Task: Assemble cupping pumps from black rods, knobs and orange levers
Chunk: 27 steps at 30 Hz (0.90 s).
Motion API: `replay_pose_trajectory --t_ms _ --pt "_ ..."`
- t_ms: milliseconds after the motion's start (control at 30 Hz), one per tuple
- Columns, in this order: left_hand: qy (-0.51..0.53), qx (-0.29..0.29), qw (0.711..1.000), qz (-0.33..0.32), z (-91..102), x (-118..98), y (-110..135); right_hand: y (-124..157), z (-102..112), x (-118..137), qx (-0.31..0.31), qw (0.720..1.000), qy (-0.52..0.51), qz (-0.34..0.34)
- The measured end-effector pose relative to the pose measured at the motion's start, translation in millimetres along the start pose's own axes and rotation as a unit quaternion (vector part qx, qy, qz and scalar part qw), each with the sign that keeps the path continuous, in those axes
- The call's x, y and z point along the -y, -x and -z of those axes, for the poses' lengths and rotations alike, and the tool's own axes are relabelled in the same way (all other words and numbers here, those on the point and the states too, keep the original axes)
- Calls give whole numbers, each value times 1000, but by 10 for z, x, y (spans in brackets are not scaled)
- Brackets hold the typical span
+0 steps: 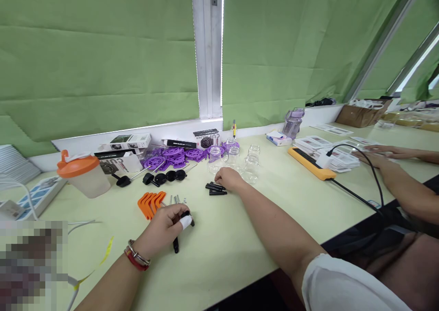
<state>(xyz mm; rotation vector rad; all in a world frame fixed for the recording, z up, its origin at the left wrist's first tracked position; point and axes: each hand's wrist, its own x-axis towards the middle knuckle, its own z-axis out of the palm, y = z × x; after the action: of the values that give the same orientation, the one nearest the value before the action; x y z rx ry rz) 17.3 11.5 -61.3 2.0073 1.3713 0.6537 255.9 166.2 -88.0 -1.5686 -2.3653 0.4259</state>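
My left hand (166, 226) rests on the pale green table (240, 238), fingers curled round a black rod-shaped part (176, 243) whose end sticks out below the hand; one finger wears a white bandage. Just beyond it lie several orange plastic pieces (151, 203) and a few small metal pins (176, 199). My right hand (229, 179) reaches farther out, fingers bent down onto a small pile of black sticks (215, 189). Clear glass jars (240, 162) stand right behind that hand.
Purple plastic wheels (174, 157), black knobs (161, 178) and printed boxes (128, 142) line the windowsill side. An orange-lidded cup (82, 174) stands at left by a power strip (37, 196). At right, another person's hands (380, 158) rest near an orange device (308, 162), leaflets and a black cable (373, 174).
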Motion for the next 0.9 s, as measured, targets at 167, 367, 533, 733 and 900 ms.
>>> replay_pose_trajectory --t_ms 167,367,533,733,900 --pt "5 2 1000 -1 -20 32 7 24 2 26 -2 1000 -2 -1" --pt "13 8 1000 9 -47 16 -2 44 9 28 -11 1000 -23 1" --pt "22 7 1000 11 -70 -42 -7 186 127 165 -51 996 -71 35" --pt "30 2 1000 -2 -103 -52 -22 537 234 622 38 926 -310 213" --pt "17 -13 999 -34 -108 -16 -34 636 158 832 116 892 -335 281"
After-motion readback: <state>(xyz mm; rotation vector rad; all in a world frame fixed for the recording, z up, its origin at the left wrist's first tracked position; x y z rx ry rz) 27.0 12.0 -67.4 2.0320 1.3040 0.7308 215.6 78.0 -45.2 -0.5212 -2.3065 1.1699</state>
